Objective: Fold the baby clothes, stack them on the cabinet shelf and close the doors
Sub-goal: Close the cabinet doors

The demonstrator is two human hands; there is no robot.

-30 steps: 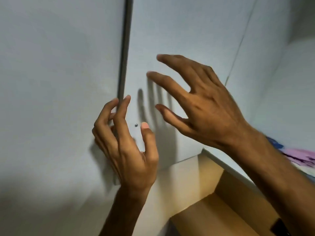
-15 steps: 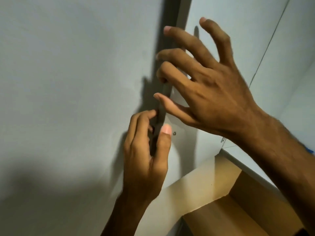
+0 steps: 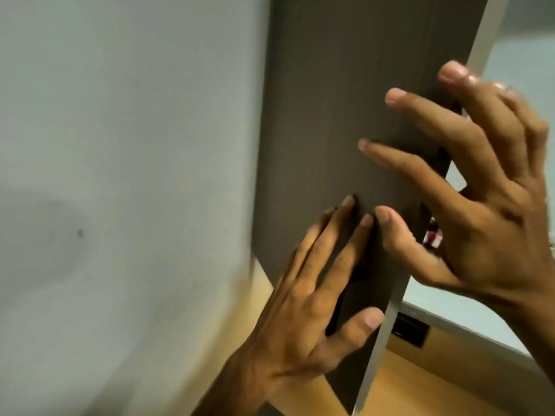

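Observation:
The cabinet door (image 3: 330, 100) stands swung out towards me, showing its dark grey-brown inner face and a pale edge strip (image 3: 378, 349). My left hand (image 3: 309, 310) lies flat on the dark face near the door's lower end, fingers stretched upward and thumb by the pale edge. My right hand (image 3: 486, 223) is spread wide across the same edge, with thumb and two fingers touching the dark face. Neither hand closes around anything. A small red and white patch (image 3: 432, 237) shows between my right thumb and palm. I cannot make out any baby clothes.
A pale grey-blue panel (image 3: 120, 145) with a small dark dot (image 3: 80, 233) fills the left half. Light wood surface (image 3: 420, 385) lies below right, bordered by a grey ledge with a dark rectangular opening (image 3: 410, 330). The picture is motion-blurred.
The narrow gap my left fingers were hooked into has widened: the door has swung open, exposing its dark inner face. Both hands now rest on that face, much closer to the camera.

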